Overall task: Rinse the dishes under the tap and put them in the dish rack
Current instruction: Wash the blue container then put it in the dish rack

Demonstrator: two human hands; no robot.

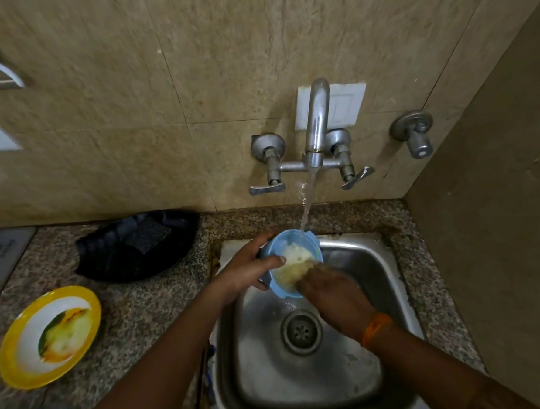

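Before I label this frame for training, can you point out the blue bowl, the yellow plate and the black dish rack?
blue bowl (283, 240): head view, far rim.
yellow plate (16, 362): head view, yellow rim.
black dish rack (113, 255): head view, left wall.

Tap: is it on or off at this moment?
On. A stream of water runs from the tap spout into the blue bowl held over the sink.

My arms bare, no sleeves showing. Orange thread band (376, 328) tied round my right wrist.
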